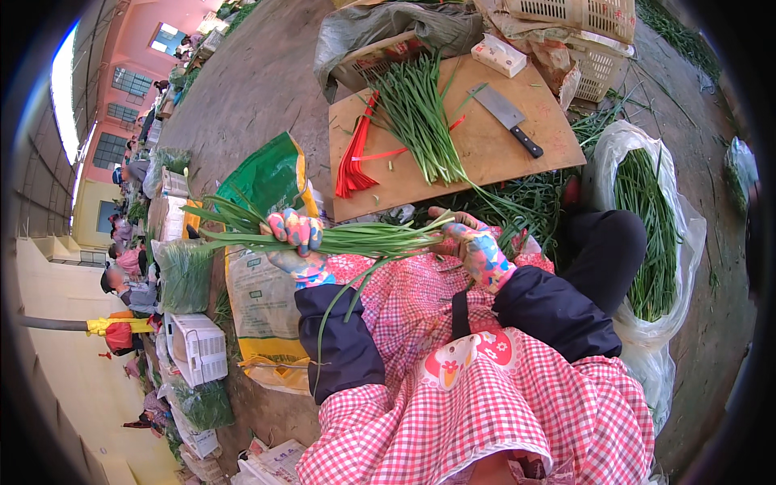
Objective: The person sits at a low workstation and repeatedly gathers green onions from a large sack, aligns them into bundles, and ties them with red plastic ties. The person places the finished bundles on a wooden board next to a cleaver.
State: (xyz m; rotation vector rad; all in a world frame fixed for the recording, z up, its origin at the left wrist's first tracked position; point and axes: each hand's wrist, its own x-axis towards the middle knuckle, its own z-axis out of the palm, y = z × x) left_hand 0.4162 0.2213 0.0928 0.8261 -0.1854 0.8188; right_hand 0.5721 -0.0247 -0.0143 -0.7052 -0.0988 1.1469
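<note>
A bunch of garlic chives (376,239) lies crosswise above my lap. My left hand (297,245), in a patterned glove, is closed around it near the leafy end. My right hand (476,245), gloved with bare fingertips, holds the pale stem ends between thumb and fingers. A few long leaves droop from the bunch over my left sleeve. Just beyond, a wooden board (515,157) carries a larger pile of chives (418,121), a cleaver (506,118) with a black handle and a bundle of red ties (359,154). One red strip (379,155) runs under the pile.
A tissue pack (499,56) sits on the board's far edge, before plastic crates (594,66). At right stands a clear plastic bag of chives (645,236). A green and yellow woven sack (267,303) lies at left. Loose leaves (527,206) cover the ground under the board. Several people work far left.
</note>
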